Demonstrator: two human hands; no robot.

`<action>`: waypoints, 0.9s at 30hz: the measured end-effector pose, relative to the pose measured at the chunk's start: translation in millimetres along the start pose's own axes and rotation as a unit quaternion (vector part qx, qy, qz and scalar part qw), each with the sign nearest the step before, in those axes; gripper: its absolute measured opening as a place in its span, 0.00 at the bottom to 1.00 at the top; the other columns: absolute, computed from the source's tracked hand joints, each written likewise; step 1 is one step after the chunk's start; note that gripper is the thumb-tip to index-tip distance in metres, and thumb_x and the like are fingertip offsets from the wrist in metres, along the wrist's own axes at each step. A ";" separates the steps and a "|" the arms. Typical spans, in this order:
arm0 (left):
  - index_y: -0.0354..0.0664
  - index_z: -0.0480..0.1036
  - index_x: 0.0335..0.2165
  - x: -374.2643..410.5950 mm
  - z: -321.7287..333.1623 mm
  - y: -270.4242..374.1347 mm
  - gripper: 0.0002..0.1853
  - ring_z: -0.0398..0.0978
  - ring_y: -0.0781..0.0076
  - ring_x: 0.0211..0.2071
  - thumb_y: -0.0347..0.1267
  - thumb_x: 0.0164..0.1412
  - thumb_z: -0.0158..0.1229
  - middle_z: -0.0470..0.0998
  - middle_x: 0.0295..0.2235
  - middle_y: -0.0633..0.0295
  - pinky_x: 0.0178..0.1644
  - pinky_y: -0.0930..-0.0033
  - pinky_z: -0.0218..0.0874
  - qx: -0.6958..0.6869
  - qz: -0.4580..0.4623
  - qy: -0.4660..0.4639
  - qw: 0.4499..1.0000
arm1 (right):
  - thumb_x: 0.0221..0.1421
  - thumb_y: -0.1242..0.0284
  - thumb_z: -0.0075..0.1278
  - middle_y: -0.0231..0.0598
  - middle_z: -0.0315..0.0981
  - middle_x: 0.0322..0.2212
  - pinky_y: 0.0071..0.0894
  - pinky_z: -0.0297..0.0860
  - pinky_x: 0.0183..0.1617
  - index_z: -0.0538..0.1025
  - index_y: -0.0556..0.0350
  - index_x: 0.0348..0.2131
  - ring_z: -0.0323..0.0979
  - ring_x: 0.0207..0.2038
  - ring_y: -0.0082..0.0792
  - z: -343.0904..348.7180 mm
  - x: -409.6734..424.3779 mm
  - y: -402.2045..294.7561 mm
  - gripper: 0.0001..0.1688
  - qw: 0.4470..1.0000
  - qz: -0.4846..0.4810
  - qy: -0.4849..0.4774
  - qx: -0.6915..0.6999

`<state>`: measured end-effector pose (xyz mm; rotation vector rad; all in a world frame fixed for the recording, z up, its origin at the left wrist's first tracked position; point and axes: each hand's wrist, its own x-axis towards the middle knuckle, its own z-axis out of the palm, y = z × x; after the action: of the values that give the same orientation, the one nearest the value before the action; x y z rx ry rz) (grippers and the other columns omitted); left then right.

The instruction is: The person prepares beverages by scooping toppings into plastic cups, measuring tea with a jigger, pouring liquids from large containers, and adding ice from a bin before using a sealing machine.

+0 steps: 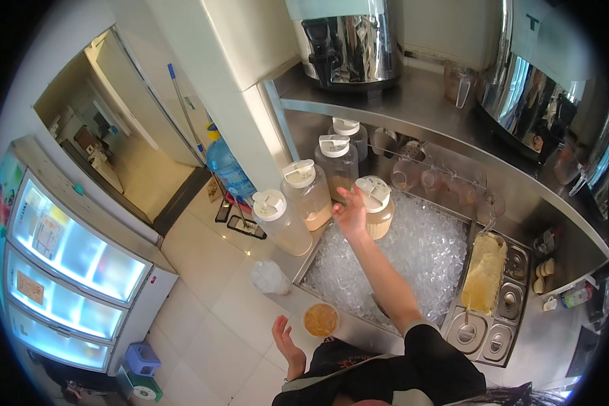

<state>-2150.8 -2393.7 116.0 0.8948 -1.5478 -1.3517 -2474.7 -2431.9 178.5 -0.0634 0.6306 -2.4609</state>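
Observation:
My right hand (351, 215) reaches over the ice bin, fingers spread and holding nothing visible. Right beside it, a clear jug (378, 229) with a white lid (373, 194) and tan contents stands in the crushed ice (426, 243); whether my fingertips touch the lid, I cannot tell. Low in the picture, my left hand (288, 344) is raised with an empty palm. Just right of it, a cup of orange-brown drink (321, 320) stands on the steel counter edge. Farther along that edge is a clear plastic cup of ice (270, 277).
Several white-lidded jugs (307, 195) line the bin's left side. Steel containers with lids (468, 330) and a tub of yellow food (484, 274) sit to the right. A steel shelf (426, 119) bearing a shiny dispenser (355, 51) overhangs the back. A glass-door fridge (76, 238) stands left.

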 end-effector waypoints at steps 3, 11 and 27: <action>0.37 0.54 0.48 -3.5 -9.7 3.0 0.24 0.60 0.62 0.47 0.40 0.57 0.33 0.60 0.47 0.55 0.47 0.64 0.51 -0.010 -0.010 0.023 1.000 | 0.47 0.69 0.42 0.36 0.59 0.41 0.29 0.62 0.30 0.46 0.45 0.54 0.62 0.23 0.29 23.0 -1.3 1.1 0.37 1.000 0.011 0.001 0.001; 0.39 0.53 0.49 -14.6 -35.2 4.7 0.25 0.64 0.63 0.43 0.42 0.58 0.33 0.60 0.45 0.55 0.44 0.65 0.54 0.008 -0.025 0.047 0.999 | 0.45 0.75 0.46 0.38 0.66 0.35 0.25 0.64 0.29 0.62 0.52 0.47 0.66 0.19 0.27 -10.5 -11.9 22.1 0.27 0.928 -0.141 -0.086 -0.334; 0.40 0.54 0.49 -6.3 -24.9 7.7 0.25 0.66 0.64 0.40 0.44 0.59 0.35 0.61 0.44 0.57 0.40 0.68 0.57 0.052 -0.076 0.049 0.995 | 0.32 0.74 0.61 0.46 0.55 0.43 0.39 0.58 0.46 0.65 0.57 0.23 0.56 0.46 0.46 -77.5 -34.7 -11.6 0.19 0.728 -0.448 0.180 -0.487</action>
<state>-2125.1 -2395.8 123.4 1.1457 -1.5116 -1.3211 -2466.7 -2371.4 118.3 -0.3832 2.5147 -2.6235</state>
